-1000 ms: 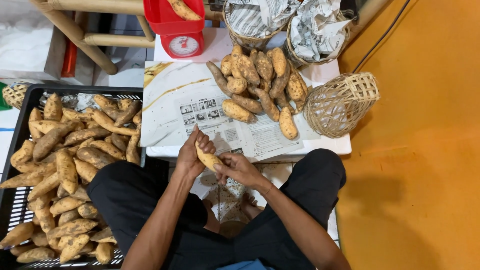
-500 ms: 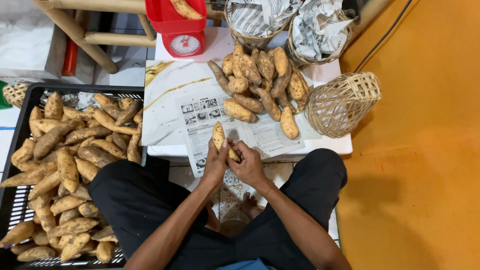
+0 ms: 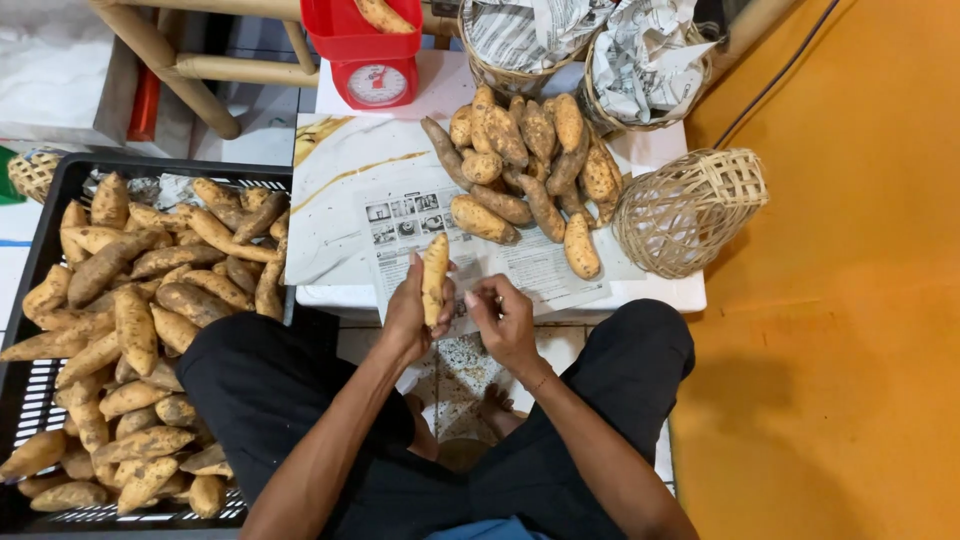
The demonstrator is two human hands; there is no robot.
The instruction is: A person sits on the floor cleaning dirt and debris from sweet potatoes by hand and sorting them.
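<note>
Sweet potato [image 3: 434, 279], one, pale and elongated, held upright in the left hand [image 3: 410, 315] with fingers wrapped around its lower half, above the near edge of the newspaper sheet [image 3: 530, 265] on the low white table [image 3: 340, 160]. Right hand [image 3: 505, 318] just beside it, fingers curled, pinching something too small to identify. Step in hand, by appearance: inspecting or cleaning a single tuber. Sorted pile [image 3: 525, 160] lies beyond; black crate [image 3: 60, 190] of unsorted tubers at left; woven basket [image 3: 690, 210] tipped on its side at right; red scale [image 3: 365, 60] behind. Placing it would call for a forward reach.
</note>
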